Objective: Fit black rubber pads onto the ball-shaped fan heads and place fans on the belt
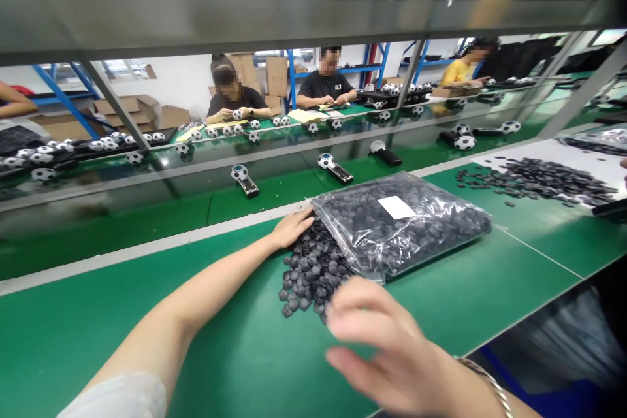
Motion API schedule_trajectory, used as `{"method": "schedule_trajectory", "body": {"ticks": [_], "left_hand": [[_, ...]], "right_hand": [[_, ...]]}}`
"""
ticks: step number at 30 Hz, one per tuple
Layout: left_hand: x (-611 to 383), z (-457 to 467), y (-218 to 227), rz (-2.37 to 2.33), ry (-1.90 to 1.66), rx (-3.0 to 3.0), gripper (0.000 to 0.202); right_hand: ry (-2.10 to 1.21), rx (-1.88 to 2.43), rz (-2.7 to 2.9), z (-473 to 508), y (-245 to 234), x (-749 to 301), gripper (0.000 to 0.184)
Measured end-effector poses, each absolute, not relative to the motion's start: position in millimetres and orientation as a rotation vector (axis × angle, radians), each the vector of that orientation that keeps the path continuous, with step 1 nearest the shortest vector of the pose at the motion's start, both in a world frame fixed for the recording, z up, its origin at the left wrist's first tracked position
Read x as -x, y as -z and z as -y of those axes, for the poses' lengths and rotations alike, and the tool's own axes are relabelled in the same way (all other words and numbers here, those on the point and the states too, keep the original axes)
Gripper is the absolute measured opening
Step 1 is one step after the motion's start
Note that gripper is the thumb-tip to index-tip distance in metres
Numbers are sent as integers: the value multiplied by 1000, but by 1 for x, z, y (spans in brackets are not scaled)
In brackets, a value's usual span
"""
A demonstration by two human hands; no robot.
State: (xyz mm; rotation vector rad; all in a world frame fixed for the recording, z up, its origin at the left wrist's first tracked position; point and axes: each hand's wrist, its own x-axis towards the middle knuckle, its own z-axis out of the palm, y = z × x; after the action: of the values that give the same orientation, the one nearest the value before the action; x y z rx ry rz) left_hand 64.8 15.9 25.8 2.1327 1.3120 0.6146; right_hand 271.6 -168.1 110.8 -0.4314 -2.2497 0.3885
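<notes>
A clear plastic bag (441, 225) full of small dark pentagon-shaped pieces lies on the green bench, a white label (396, 208) on its top. From its left end a heap of the loose pieces (313, 271) spreads over the bench. My left hand (292, 228) rests at the heap's far edge beside the bag's mouth, fingers stretched out and holding nothing visible. Nearer to me, my right hand (382, 343) hovers by the near side of the heap, smeared by motion. Its fingers are curved, and a gap shows between them and the thumb, with nothing seen in it.
Beyond the bench edge, a green conveyor (284, 183) carries handheld units with football-patterned heads (334, 168). Another heap of dark pieces (553, 179) lies on a white sheet at the right. Several co-workers sit across the line. A metal shelf (313, 19) spans overhead.
</notes>
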Motion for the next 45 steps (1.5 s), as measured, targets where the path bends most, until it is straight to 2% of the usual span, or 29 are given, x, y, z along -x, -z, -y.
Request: {"method": "schedule_trajectory", "body": {"ticks": [4,6,10,15,18,23,35,37,39,42,45], "left_hand": [[-53,18,-26,-1337,-706,-2084,57],[-49,31,-24,-1351,-728,-2074,57],[-47,39,-23,-1373,-744,-2083,57],[-52,36,-24,-1391,-687,-2108,56],[-53,37,-26,-1405,-617,-2121,57],[-52,40,-28,-1427,-601,-2135,53],[-47,40,-21,-1357,-625,-2242,59],[-47,42,-19,-1354,-701,-2217,59],[-45,42,-16,-1365,-794,-2179,57],[-44,42,-12,-1392,-931,-2146,54],[-44,40,-10,-1410,-1014,-2154,53]], "right_hand": [[-163,629,2537,130,-74,-256,52],[0,677,2599,112,-70,-267,52],[303,1074,2176,67,-83,-324,41],[427,1779,1618,29,-59,-412,65],[346,1959,1636,20,-26,-439,74],[407,1955,1638,5,-5,-446,74],[431,2095,1610,1,-29,-433,50],[445,1954,1581,21,-35,-418,46],[413,1633,1719,51,-40,-394,38],[104,1149,2189,102,-42,-347,28],[-136,1012,2509,132,-39,-304,33]]}}
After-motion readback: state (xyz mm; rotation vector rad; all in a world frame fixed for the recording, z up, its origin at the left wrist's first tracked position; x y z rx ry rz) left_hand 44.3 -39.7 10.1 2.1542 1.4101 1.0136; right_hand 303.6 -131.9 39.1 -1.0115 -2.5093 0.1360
